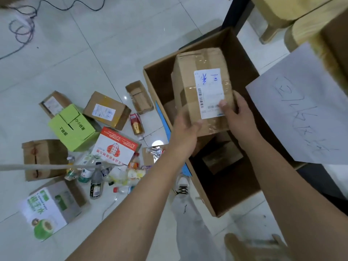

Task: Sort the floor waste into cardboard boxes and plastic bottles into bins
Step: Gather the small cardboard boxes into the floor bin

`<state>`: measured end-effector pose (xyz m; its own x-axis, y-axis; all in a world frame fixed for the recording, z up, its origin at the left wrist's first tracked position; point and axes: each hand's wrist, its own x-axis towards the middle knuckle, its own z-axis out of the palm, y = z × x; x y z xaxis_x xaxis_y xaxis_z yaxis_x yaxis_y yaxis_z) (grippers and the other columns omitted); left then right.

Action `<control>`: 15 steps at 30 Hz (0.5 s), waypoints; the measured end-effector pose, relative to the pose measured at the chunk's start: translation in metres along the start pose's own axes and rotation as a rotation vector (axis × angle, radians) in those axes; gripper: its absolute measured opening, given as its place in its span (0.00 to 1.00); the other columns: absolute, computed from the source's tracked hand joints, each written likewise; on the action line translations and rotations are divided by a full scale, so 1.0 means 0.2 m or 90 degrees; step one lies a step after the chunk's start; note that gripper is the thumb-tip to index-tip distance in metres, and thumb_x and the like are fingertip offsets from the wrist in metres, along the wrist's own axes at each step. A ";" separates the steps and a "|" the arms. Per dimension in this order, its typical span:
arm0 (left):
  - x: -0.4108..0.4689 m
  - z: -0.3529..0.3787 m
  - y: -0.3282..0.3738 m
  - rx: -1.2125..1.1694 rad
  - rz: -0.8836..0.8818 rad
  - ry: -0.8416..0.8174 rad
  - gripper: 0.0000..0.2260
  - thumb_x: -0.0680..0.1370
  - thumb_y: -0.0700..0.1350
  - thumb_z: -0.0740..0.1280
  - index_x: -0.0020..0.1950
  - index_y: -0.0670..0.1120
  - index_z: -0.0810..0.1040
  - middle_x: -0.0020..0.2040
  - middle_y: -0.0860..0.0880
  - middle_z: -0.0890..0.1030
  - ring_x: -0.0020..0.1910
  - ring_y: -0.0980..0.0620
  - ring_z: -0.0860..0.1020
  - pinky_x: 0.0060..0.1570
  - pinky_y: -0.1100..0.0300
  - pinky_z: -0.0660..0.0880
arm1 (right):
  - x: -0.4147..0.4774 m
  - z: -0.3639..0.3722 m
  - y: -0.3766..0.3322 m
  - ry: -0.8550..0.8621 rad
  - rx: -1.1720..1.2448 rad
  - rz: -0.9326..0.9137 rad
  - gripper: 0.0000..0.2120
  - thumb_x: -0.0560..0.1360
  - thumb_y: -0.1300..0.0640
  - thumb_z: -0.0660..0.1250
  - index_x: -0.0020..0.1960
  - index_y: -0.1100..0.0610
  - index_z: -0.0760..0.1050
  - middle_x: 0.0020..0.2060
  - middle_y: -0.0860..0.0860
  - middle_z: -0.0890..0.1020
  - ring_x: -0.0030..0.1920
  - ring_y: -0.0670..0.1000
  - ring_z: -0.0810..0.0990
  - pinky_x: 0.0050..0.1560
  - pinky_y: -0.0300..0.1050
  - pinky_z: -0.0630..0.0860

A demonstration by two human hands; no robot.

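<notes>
A taped brown parcel box with a white shipping label hangs over the big open cardboard bin. My right hand grips its near right corner, thumb on the label. My left hand holds its near left side from below. Smaller boxes lie inside the bin, one of them in the near part. On the floor to the left lie several cardboard boxes, among them a green one and a red-and-white one, beside a heap of plastic bottles.
A white paper sign with handwriting leans at the bin's right edge. Wooden stool legs stand at the back right. Cables curl on the tiles at the top left. My shoe stands beside the bin's near wall.
</notes>
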<state>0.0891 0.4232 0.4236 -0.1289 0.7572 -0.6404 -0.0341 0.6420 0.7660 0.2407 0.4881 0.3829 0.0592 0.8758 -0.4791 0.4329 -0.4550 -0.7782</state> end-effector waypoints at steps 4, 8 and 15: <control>0.03 -0.16 0.03 -0.016 -0.055 0.057 0.21 0.82 0.47 0.59 0.75 0.51 0.60 0.60 0.63 0.67 0.53 0.67 0.70 0.48 0.75 0.67 | 0.09 0.11 -0.02 -0.030 -0.051 0.018 0.26 0.82 0.47 0.61 0.78 0.47 0.58 0.69 0.41 0.68 0.66 0.42 0.67 0.51 0.30 0.63; 0.02 -0.21 0.03 -0.007 -0.041 0.052 0.22 0.83 0.46 0.58 0.76 0.53 0.58 0.61 0.62 0.67 0.54 0.67 0.63 0.53 0.72 0.61 | 0.13 0.22 0.00 -0.046 -0.075 0.015 0.24 0.82 0.49 0.61 0.77 0.47 0.61 0.70 0.46 0.72 0.65 0.44 0.72 0.35 0.26 0.68; 0.01 -0.27 -0.05 -0.030 -0.057 0.056 0.24 0.83 0.48 0.58 0.78 0.53 0.54 0.76 0.55 0.63 0.73 0.54 0.64 0.61 0.63 0.65 | 0.07 0.36 -0.03 -0.067 -0.037 0.016 0.25 0.82 0.49 0.61 0.77 0.45 0.60 0.71 0.47 0.71 0.57 0.40 0.72 0.33 0.28 0.70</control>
<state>0.0349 0.4116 0.4182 -0.2096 0.6824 -0.7003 -0.0952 0.6985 0.7092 0.1746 0.4912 0.3511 -0.0231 0.8405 -0.5413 0.4843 -0.4642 -0.7416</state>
